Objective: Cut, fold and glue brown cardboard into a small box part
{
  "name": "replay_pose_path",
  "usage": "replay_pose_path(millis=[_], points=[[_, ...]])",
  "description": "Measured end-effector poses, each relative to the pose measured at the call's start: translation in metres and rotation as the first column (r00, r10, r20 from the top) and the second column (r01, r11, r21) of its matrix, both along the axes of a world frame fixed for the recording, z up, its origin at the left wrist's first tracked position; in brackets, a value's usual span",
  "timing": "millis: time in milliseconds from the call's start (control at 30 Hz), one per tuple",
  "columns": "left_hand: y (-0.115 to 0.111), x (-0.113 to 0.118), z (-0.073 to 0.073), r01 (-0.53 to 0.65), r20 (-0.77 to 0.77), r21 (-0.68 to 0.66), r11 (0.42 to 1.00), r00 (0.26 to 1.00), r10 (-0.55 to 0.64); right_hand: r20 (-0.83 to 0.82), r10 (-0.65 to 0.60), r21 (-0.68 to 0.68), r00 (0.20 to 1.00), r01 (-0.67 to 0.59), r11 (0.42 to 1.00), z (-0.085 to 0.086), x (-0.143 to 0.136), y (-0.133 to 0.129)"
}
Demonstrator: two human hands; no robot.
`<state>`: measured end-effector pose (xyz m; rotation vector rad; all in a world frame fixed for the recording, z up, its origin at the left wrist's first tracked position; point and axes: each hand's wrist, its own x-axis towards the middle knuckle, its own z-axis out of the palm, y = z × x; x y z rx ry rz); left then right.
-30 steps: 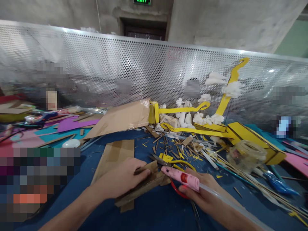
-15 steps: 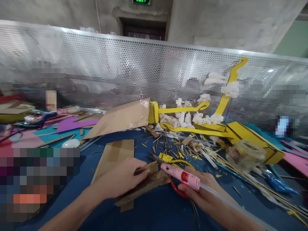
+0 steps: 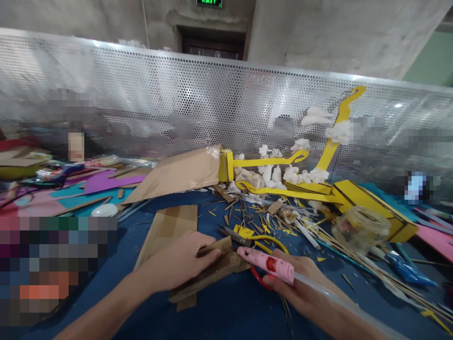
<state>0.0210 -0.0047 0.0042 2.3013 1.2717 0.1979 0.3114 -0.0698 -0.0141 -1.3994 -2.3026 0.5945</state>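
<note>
My left hand [image 3: 187,262] pinches a narrow folded strip of brown cardboard [image 3: 208,276] between thumb and fingers. Beneath it lies a larger flat piece of cardboard [image 3: 173,224]. My right hand [image 3: 300,278] is wrapped round a pink hot glue gun [image 3: 267,262], with a long clear glue stick [image 3: 325,295] running out of its back. The nozzle points left, at the right end of the strip; whether it touches is hard to make out. Scissors [image 3: 240,236] with yellow and red handles lie on the table just behind and partly under the glue gun.
Cardboard and yellow scraps [image 3: 247,212] litter the blue table [image 3: 134,302]. Behind stand a large cardboard panel [image 3: 180,172], a yellow construction [image 3: 371,205] and white fluffy tufts [image 3: 272,174]. A clear jar [image 3: 361,227] and thin sticks lie right, coloured sheets [image 3: 113,182] left. A perforated metal screen [image 3: 219,99] closes off the back.
The glue gun's tip has dipped slightly towards me, and more of the scissors shows behind it. My left hand and the cardboard strip have hardly moved.
</note>
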Motion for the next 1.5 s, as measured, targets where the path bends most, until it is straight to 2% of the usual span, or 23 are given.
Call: replay_pose_path(millis=[200, 433, 1033, 1500], points=[[0.001, -0.004, 0.0, -0.018, -0.089, 0.1, 0.995, 0.996, 0.027, -0.009, 0.016, 0.027, 1.0, -0.015, 1.0, -0.007, 0.004, 0.001], [-0.001, -0.003, -0.001, -0.024, -0.113, 0.14, 0.99, 0.993, 0.04, 0.006, 0.028, 0.027, 1.0, -0.028, 0.999, -0.001, 0.001, 0.001], [0.0, -0.004, -0.004, -0.013, -0.069, 0.125, 0.992, 0.997, 0.022, -0.027, 0.022, -0.018, 0.999, -0.023, 1.0, 0.002, 0.0, -0.001], [0.001, -0.005, -0.009, -0.002, -0.072, 0.12, 0.993, 0.997, 0.011, -0.03, 0.005, 0.025, 1.0, -0.004, 1.0, -0.009, 0.006, -0.004]])
